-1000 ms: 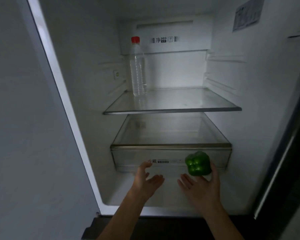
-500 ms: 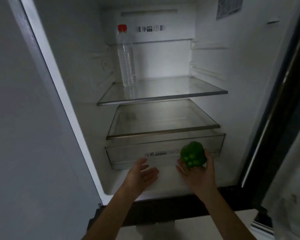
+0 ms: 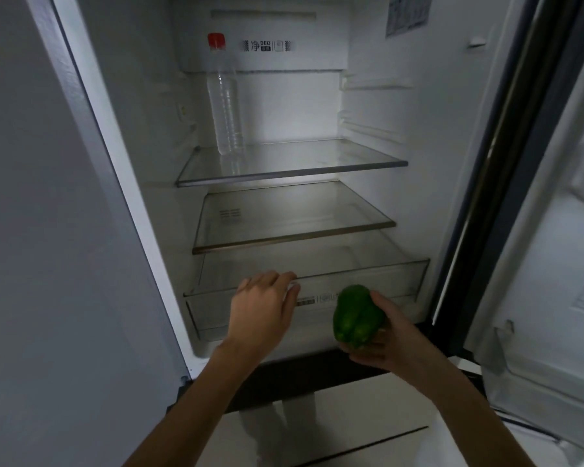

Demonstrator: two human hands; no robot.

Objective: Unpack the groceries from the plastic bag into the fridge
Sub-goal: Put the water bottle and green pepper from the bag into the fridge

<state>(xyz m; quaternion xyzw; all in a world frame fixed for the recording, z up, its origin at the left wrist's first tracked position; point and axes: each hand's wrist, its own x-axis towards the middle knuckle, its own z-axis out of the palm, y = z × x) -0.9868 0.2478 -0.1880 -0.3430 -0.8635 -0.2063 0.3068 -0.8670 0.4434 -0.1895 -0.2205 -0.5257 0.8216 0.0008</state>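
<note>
Fridge point(image 3: 418, 106): open and dimly lit inside, filling the view from 11 to 1 o'clock.
Fridge door point(image 3: 550, 271): swung out at 3 o'clock; something pale sits in its bin, too blurred to name.
Water bottle point(image 3: 225, 106): clear with a red cap, upright at 11 o'clock, at the back left of the upper glass shelf point(image 3: 317, 168).
Lower glass shelf point(image 3: 300, 227): just below the upper one, directly over the drawer.
Crisper drawer point(image 3: 385, 269): clear plastic, at 6 o'clock of the compartment; its front stands forward of the shelf above it.
Left hand point(image 3: 263, 308): at 7 o'clock of the drawer front; the grip is narrow, fingers hooked over the drawer's top front edge, thumb against its face.
Green bell pepper point(image 3: 358, 316): at 5 o'clock in the view, outside the fridge, in front of the drawer's right half and apart from it.
Right hand point(image 3: 397, 338): the grip cups the pepper from below and from the right, fingers curled round it.
Label point(image 3: 408, 13): printed sheet on the inner wall at 1 o'clock, text unreadable.
</note>
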